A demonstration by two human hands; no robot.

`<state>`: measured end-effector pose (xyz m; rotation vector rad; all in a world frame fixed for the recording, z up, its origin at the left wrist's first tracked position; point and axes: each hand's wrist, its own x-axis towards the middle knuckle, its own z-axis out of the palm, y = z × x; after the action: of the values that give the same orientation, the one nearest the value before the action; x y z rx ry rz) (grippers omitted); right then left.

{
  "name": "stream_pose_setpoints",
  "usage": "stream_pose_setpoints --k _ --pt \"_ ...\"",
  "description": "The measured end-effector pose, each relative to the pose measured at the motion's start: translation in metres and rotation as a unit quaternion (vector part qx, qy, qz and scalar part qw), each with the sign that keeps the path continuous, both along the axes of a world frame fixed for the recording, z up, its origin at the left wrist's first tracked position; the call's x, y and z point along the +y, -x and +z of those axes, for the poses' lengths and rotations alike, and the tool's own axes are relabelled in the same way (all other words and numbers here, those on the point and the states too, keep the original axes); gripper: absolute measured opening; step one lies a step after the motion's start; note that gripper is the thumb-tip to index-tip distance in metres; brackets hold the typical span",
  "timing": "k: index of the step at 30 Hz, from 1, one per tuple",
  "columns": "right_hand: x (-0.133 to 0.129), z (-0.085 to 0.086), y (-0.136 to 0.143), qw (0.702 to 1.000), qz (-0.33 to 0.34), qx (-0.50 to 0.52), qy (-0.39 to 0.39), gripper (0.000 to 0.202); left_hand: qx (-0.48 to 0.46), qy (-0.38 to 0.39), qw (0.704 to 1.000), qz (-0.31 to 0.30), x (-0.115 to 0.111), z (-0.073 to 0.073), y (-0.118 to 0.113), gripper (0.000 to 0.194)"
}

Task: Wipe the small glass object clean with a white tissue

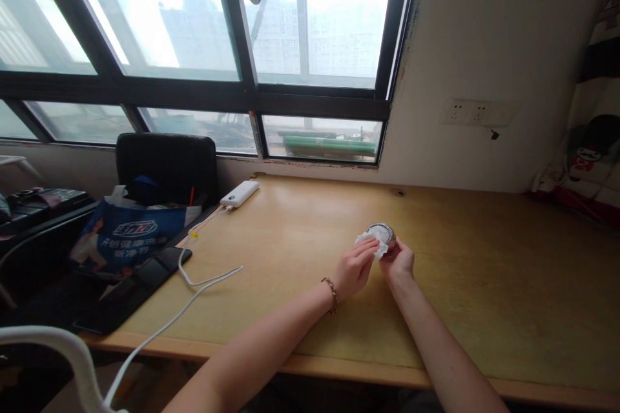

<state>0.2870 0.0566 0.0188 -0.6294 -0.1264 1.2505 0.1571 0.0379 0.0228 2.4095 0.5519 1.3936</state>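
My right hand (pixel 400 263) is closed around the side of a small round object with a shiny silvery rim (pixel 389 232), held up over the tabletop. What kind of object it is cannot be made out. In my left hand (pixel 355 269) is a crumpled white tissue (pixel 380 248), pressed by the fingers against the face of the round object. The tissue and fingers hide much of that face. A beaded bracelet (pixel 331 295) circles my left wrist.
A white power bank (pixel 240 194) lies on the wooden table (pixel 290 219) at its far left corner, with a white cable (pixel 206 287) trailing toward me. A black tablet-like slab (pixel 140 284) overlaps the left edge. Beyond it, a blue bag (pixel 128 239) rests on a black chair (pixel 167 158).
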Motion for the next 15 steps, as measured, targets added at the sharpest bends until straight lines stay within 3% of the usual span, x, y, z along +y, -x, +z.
stream_pose_setpoints --k 8,15 --pt "-0.001 -0.001 0.002 0.997 0.025 -0.059 -0.040 0.020 -0.009 0.023 0.995 0.096 0.012 -0.007 0.001 0.031" --pt "-0.001 -0.004 0.012 0.995 0.030 -0.083 -0.050 0.017 -0.004 0.023 0.997 0.080 0.013 -0.008 0.004 0.034"
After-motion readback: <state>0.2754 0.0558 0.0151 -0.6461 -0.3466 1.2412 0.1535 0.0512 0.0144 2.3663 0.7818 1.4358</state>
